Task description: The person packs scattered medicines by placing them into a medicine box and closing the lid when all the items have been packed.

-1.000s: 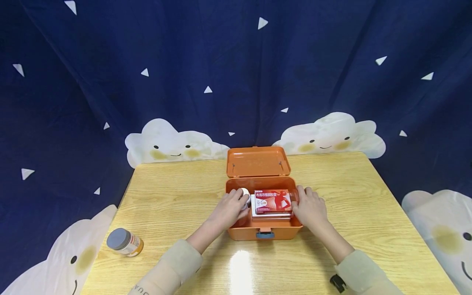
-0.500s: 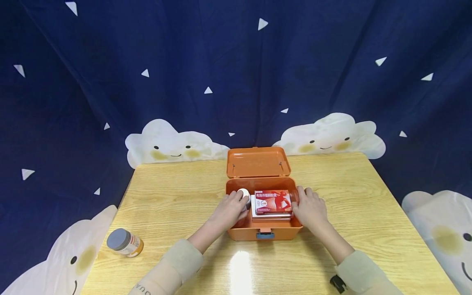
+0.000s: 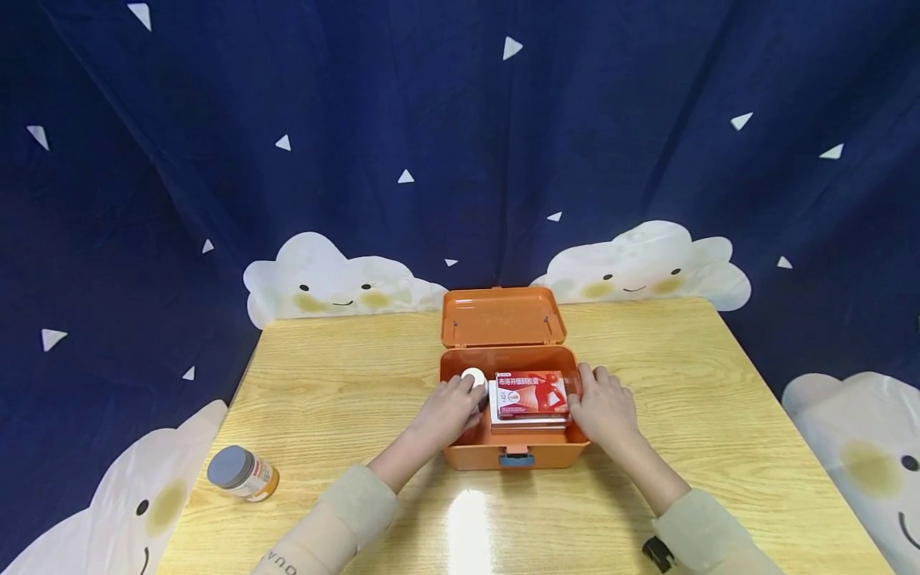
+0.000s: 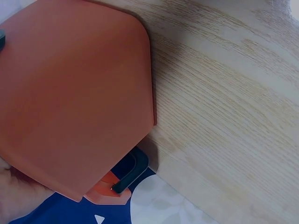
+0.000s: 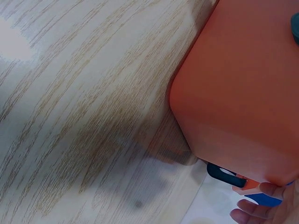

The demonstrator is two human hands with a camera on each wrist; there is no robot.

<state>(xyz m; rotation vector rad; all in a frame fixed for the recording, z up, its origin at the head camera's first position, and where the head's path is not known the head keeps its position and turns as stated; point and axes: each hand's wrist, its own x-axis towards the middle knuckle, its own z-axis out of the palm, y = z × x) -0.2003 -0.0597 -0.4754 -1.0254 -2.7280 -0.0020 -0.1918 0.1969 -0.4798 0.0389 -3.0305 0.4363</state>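
An orange toolbox-style case (image 3: 470, 457) stands on the table with its lid (image 3: 503, 318) raised. Inside, a red-and-white medicine box (image 3: 530, 394) printed with Chinese characters and a figure lies on top of other white boxes. Beside them at the left is a bottle with a white cap (image 3: 472, 374). My left hand (image 3: 451, 407) reaches over the left wall, its fingers curled round that bottle, which the hand partly hides. At the opposite side, my right hand (image 3: 604, 405) grips the case's right rim; some of its fingers (image 5: 261, 208) show past the case in the right wrist view.
A jar with a grey lid (image 3: 230, 466) and an orange-and-white label leans on the table (image 3: 345, 367) at the left. The case has a blue latch (image 3: 517, 459) in front. Behind the table hangs a dark blue curtain (image 3: 460, 120) with clouds and triangles.
My left fingers have shifted slightly on the bottle, so more of its white cap shows. The right hand, the case and the jar stay where they were.
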